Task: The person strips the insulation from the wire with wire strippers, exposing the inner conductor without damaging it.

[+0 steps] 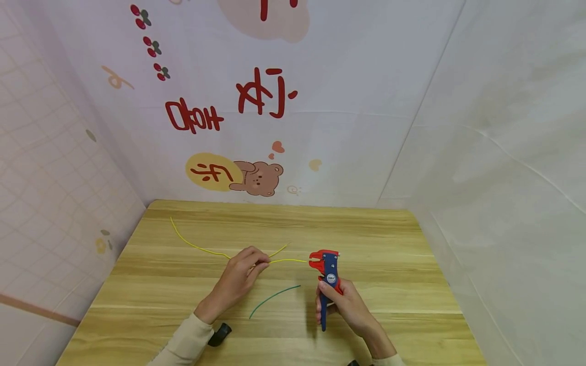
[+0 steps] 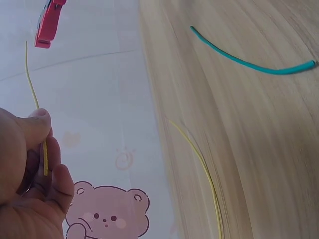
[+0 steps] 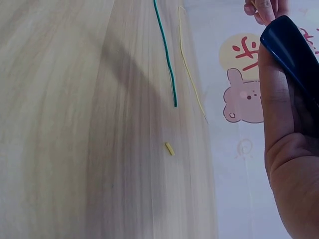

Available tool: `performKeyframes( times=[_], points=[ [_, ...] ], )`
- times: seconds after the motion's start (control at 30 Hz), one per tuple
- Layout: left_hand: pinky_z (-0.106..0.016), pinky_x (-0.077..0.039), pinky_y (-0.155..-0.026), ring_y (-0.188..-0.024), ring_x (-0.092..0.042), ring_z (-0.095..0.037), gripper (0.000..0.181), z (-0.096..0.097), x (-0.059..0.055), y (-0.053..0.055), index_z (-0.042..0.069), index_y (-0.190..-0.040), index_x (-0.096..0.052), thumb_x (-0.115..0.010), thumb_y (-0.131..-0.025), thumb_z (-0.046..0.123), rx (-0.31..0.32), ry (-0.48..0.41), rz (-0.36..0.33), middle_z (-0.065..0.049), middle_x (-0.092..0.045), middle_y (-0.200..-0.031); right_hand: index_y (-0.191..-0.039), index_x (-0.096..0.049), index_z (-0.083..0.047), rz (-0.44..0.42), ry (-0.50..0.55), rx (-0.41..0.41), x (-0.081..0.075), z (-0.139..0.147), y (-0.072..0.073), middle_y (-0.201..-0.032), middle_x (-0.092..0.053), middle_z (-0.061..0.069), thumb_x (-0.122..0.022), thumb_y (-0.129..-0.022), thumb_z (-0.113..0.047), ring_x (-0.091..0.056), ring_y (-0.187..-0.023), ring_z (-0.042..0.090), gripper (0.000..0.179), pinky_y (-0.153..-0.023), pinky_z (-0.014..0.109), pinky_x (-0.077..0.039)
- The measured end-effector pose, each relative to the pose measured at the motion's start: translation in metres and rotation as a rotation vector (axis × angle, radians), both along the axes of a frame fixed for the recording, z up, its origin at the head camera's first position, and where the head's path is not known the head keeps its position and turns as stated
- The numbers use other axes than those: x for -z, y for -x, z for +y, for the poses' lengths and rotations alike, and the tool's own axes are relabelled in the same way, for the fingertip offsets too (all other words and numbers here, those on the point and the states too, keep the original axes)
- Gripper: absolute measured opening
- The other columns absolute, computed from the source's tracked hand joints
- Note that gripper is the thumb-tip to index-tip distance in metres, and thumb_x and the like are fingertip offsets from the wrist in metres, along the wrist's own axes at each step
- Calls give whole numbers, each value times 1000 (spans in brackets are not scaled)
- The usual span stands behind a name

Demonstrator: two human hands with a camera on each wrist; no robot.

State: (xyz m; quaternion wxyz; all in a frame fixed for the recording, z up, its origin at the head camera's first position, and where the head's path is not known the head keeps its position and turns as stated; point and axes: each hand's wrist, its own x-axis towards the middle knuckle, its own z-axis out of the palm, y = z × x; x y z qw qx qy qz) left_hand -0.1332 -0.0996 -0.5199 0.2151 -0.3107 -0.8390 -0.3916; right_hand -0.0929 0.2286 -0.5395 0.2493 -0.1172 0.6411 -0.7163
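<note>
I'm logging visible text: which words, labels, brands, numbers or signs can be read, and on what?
"安": sideways red, on the white cloth backdrop.
"喜": sideways red, same backdrop.
"乐": sideways red, on its round yellow print.
Cut-off red strokes, top edge: unreadable.
Round white badge on the red-and-blue wire stripper: too small.

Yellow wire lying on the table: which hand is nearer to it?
Left. In the head view, the left hand covers the middle of that yellow wire; the right hand, holding the wire stripper, is off beyond its right end.
</note>
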Motion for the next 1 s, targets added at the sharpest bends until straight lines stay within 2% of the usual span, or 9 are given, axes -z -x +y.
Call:
performKeyframes(
  times=[0.17,0.43,0.67,1.0],
  points=[
    [-18,-55,-71,-85,-69,-10,17,3,-1,-1,7,-106,-82,-84,-96,-6,6,-25,10,-1,-76,-101,-113,-65,-5,6,5,2,0,-3,0,-88,-73,0,-46,-124,-26,-81,-76,18,31,-77,44,-72],
    [-19,-52,-68,-82,-67,-8,15,7,-2,-2,7,-107,-83,-84,-97,-4,-6,-41,-25,0,-76,-100,-114,-66,-5,9,15,-13,0,-5,1,-89,-74,-1,-48,-124,-28,-82,-77,19,31,-78,46,-72],
    [-19,-51,-67,-83,-67,-8,13,8,-3,-2,4,-106,-83,-84,-97,-4,-15,-38,-23,-1,-76,-100,-115,-65,-4,7,11,-21,-1,-7,2,-89,-73,0,-46,-124,-25,-81,-77,19,30,-80,53,-72],
    [-20,-53,-67,-83,-68,-9,15,12,-2,-2,7,-107,-83,-84,-97,-4,-2,-37,-33,-1,-75,-99,-115,-64,-5,16,30,-34,0,-8,1,-89,-73,0,-49,-123,-27,-80,-77,17,28,-78,49,-72]
  ],
)
